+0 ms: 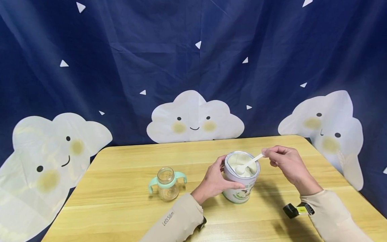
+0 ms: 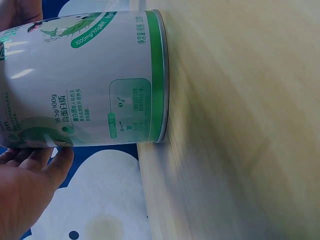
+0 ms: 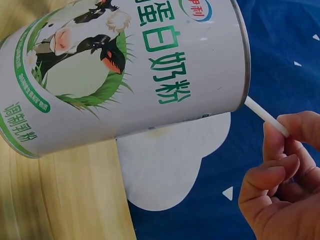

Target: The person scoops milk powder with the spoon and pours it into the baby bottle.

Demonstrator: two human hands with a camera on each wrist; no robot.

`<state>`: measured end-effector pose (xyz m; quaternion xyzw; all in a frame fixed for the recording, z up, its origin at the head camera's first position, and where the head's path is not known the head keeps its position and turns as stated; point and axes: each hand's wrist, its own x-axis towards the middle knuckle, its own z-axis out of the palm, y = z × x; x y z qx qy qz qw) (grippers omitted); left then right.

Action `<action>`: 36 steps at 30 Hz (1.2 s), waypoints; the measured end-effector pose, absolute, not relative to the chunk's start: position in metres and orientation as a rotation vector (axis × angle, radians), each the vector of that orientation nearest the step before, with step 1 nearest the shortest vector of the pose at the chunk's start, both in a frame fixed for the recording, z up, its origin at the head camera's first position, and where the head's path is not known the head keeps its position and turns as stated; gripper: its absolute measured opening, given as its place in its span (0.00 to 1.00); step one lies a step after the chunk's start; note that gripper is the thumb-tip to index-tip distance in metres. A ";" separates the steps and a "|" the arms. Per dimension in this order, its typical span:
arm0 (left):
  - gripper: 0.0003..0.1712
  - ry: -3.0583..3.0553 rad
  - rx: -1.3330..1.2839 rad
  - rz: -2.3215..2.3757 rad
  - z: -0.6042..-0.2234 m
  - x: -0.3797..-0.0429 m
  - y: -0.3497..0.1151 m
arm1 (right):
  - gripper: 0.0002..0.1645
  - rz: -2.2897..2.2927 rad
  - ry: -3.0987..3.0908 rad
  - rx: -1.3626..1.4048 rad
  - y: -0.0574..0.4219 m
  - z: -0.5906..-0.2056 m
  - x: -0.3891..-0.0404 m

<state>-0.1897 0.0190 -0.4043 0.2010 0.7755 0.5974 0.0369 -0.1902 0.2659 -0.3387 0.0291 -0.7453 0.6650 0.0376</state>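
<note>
A white milk powder can [image 1: 239, 195] with green print stands slightly tilted on the table, its top uncovered and pale powder [image 1: 247, 172] visible inside. My left hand [image 1: 214, 179] grips the can from its left side, thumb across the front. Between thumb and fingers, my right hand [image 1: 285, 161] pinches the handle of a white scoop [image 1: 253, 160], whose bowl sits in the powder. In the right wrist view the can [image 3: 200, 65] shows a cow picture and hides the scoop's bowl. The left wrist view shows fingers [image 2: 60, 167] against the can's side.
A clear baby bottle [image 1: 169, 191] with mint-green handles stands uncapped to the left of the can. The wooden table [image 1: 121, 174] ends at a dark blue curtain [image 1: 169, 50] with cloud prints. A small black device [image 1: 297, 210] is strapped at the right wrist.
</note>
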 end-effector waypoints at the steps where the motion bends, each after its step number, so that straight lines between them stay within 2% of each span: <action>1: 0.58 2.380 0.618 1.835 -0.405 -0.190 0.019 | 0.11 2.024 -2.299 0.085 0.266 -0.339 -0.190; 11: 0.58 2.382 0.628 1.829 -0.405 -0.190 0.018 | 0.09 1.933 -2.357 0.089 0.267 -0.337 -0.189; 23: 0.58 2.391 0.620 1.826 -0.405 -0.190 0.019 | 0.10 2.098 -2.264 0.092 0.267 -0.341 -0.190; 36: 0.58 2.387 0.586 1.816 -0.402 -0.189 0.019 | 0.08 1.767 -2.504 0.025 0.271 -0.336 -0.191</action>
